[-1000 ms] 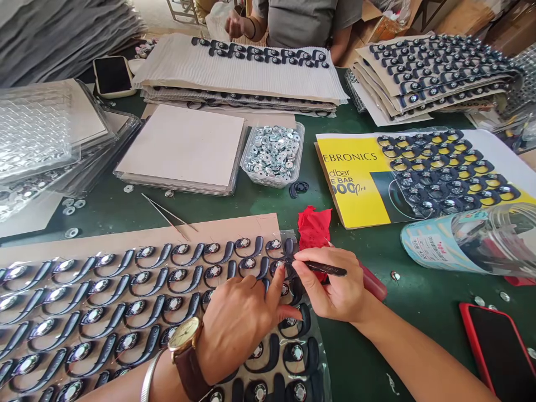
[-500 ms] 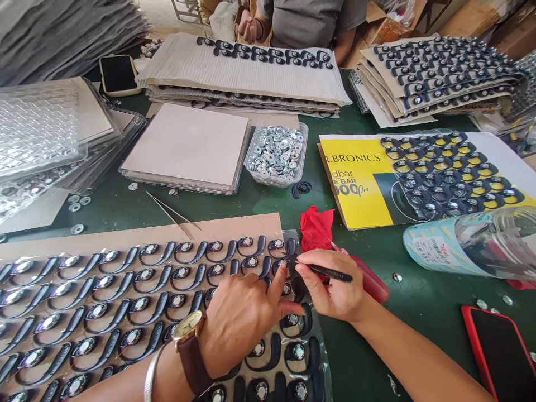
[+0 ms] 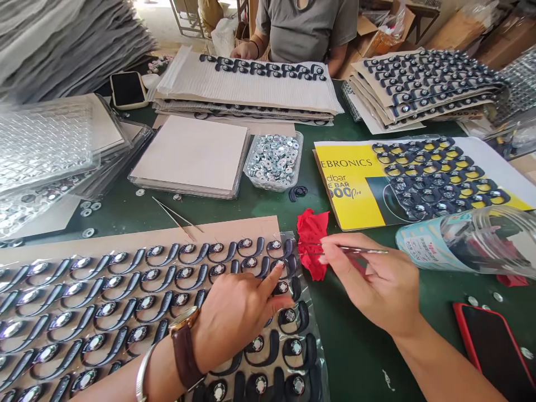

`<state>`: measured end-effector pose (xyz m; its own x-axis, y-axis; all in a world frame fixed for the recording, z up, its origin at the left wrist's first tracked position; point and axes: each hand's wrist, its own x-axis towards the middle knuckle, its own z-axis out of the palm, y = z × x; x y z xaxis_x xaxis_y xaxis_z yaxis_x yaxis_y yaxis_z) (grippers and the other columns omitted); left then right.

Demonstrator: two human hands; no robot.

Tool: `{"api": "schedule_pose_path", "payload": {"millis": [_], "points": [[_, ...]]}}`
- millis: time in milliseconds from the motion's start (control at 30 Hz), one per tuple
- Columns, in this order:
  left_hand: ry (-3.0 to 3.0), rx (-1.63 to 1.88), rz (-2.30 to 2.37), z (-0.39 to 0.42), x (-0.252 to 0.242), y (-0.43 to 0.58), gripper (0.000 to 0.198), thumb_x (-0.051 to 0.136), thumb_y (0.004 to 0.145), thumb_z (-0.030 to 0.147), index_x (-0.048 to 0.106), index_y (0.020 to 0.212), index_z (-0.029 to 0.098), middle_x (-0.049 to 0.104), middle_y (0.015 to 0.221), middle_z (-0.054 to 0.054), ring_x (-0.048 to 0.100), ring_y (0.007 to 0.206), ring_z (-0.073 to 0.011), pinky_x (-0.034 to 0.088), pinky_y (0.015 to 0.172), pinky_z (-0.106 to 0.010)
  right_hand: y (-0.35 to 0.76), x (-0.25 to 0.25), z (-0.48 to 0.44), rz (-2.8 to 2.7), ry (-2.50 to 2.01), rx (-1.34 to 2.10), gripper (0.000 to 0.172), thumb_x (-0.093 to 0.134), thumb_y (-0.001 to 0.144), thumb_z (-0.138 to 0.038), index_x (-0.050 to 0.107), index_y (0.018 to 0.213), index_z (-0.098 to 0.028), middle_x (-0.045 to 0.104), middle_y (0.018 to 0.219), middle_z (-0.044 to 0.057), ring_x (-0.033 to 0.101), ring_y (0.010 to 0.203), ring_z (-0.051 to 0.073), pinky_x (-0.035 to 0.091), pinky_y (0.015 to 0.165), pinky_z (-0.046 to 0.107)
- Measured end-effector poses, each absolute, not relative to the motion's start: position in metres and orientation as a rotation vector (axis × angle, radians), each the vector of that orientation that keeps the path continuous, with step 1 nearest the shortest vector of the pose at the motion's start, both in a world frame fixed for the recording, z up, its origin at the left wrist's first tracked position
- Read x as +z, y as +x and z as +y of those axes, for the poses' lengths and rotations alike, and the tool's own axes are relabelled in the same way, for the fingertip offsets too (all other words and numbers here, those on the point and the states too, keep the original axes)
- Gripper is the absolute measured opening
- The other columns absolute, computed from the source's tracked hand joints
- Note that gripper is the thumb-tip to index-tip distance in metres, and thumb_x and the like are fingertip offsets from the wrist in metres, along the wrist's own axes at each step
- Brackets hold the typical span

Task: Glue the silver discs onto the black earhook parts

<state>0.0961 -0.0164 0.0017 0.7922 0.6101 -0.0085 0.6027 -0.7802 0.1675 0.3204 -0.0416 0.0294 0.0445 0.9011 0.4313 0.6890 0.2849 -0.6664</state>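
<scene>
My left hand [image 3: 238,318], with a wristwatch, rests on a cardboard sheet [image 3: 125,237] covered in rows of black curved parts with round metal centres [image 3: 125,290]. Its index finger presses one part near the sheet's right edge; the other fingers are curled. My right hand [image 3: 377,285] pinches thin metal tweezers [image 3: 355,250], whose tip points left at a crumpled red cloth [image 3: 312,240]. The tweezers are off the parts.
A clear tub of metal washers [image 3: 274,159] stands behind. A yellow box lid [image 3: 352,190] with more parts lies right, beside a lying plastic jar [image 3: 469,240] and a red phone [image 3: 494,346]. Another person [image 3: 305,28] sits across by stacked sheets [image 3: 251,84]. Spare tweezers [image 3: 176,216] lie on the green table.
My right hand has lifted away from the part and moved right, turning the tweezers toward the red cloth. My left index finger stays on the part.
</scene>
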Motion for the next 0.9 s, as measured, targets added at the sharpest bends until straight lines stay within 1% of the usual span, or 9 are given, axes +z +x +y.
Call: {"api": "schedule_pose_path", "payload": {"millis": [200, 300, 367, 433, 500, 600, 733, 800, 900], "points": [[2.74, 0.258, 0.935, -0.021, 0.005, 0.085, 0.031, 0.045, 0.099, 0.036, 0.059, 0.12, 0.018, 0.061, 0.061, 0.002, 0.062, 0.054, -0.0163, 0.038, 0.046, -0.027, 0.34, 0.02, -0.047, -2.265, -1.43, -0.151, 0.017, 0.063, 0.087, -0.013, 0.067, 0.102, -0.017, 0.073, 0.08, 0.003, 0.066, 0.059, 0.014, 0.048, 0.058, 0.027], [2.584, 0.408, 1.02, -0.019, 0.017, 0.092, 0.039, 0.047, 0.099, 0.035, 0.047, 0.135, 0.02, 0.066, 0.074, 0.001, 0.062, 0.058, -0.0126, 0.041, 0.049, -0.023, 0.333, 0.028, -0.051, -2.129, -1.377, -0.276, 0.023, 0.066, 0.085, -0.014, 0.064, 0.108, -0.018, 0.074, 0.077, 0.003, 0.067, 0.06, 0.016, 0.05, 0.06, 0.028], [2.455, 0.496, 1.016, -0.015, 0.028, 0.103, 0.049, 0.051, 0.097, 0.036, 0.038, 0.142, 0.021, 0.068, 0.085, -0.001, 0.062, 0.061, -0.0104, 0.044, 0.052, -0.02, 0.322, 0.04, -0.052, -2.038, -1.356, -0.137, 0.025, 0.066, 0.085, -0.015, 0.062, 0.109, -0.02, 0.074, 0.079, 0.002, 0.068, 0.061, 0.015, 0.052, 0.061, 0.027], [2.368, 0.561, 0.945, -0.01, 0.038, 0.115, 0.039, 0.054, 0.094, 0.033, 0.049, 0.131, 0.02, 0.068, 0.085, -0.001, 0.063, 0.064, -0.0108, 0.046, 0.054, -0.02, 0.313, 0.052, -0.052, -2.004, -1.336, 0.145, 0.023, 0.063, 0.089, -0.019, 0.059, 0.111, -0.022, 0.074, 0.085, 0.002, 0.071, 0.068, 0.015, 0.054, 0.063, 0.024], [2.332, 0.626, 0.915, -0.003, 0.046, 0.122, 0.017, 0.052, 0.093, 0.022, 0.062, 0.106, 0.02, 0.068, 0.077, 0.001, 0.063, 0.063, -0.0108, 0.046, 0.055, -0.02, 0.311, 0.058, -0.054, -1.986, -1.376, 0.38, 0.033, 0.061, 0.091, -0.031, 0.053, 0.121, -0.022, 0.073, 0.099, 0.005, 0.072, 0.079, 0.017, 0.056, 0.067, 0.025], [2.25, 0.767, 1.077, 0.007, 0.051, 0.115, 0.011, 0.055, 0.093, 0.026, 0.065, 0.095, 0.021, 0.072, 0.082, 0.002, 0.066, 0.068, -0.0102, 0.051, 0.063, -0.02, 0.329, 0.052, -0.064, -1.991, -1.693, 0.233, 0.052, 0.057, 0.092, -0.048, 0.043, 0.134, -0.02, 0.069, 0.112, 0.011, 0.071, 0.086, 0.023, 0.056, 0.066, 0.031], [2.181, 0.785, 1.249, 0.014, 0.053, 0.08, 0.023, 0.054, 0.094, 0.037, 0.066, 0.107, 0.023, 0.072, 0.09, 0.001, 0.067, 0.075, -0.0122, 0.054, 0.07, -0.02, 0.363, 0.018, -0.089, -2.207, -2.177, -0.271, 0.037, 0.054, 0.092, -0.05, 0.057, 0.107, -0.017, 0.067, 0.082, 0.009, 0.067, 0.072, 0.028, 0.046, 0.054, 0.034], [2.219, 0.734, 1.203, 0.011, 0.052, 0.063, 0.026, 0.051, 0.096, 0.035, 0.062, 0.117, 0.024, 0.071, 0.101, 0.0, 0.067, 0.083, -0.0126, 0.053, 0.074, -0.02, 0.372, 0.004, -0.102, -2.236, -2.33, -0.243, 0.027, 0.055, 0.092, -0.045, 0.057, 0.094, -0.018, 0.064, 0.074, 0.005, 0.065, 0.063, 0.026, 0.043, 0.049, 0.033], [2.362, 0.666, 1.086, 0.003, 0.05, 0.048, 0.032, 0.047, 0.098, 0.026, 0.055, 0.128, 0.027, 0.064, 0.114, -0.004, 0.064, 0.098, -0.0146, 0.051, 0.08, -0.022, 0.375, 0.005, -0.113, -2.029, -2.412, -0.087, 0.023, 0.054, 0.093, -0.04, 0.056, 0.101, -0.019, 0.068, 0.083, 0.005, 0.065, 0.061, 0.024, 0.039, 0.042, 0.03]]}}
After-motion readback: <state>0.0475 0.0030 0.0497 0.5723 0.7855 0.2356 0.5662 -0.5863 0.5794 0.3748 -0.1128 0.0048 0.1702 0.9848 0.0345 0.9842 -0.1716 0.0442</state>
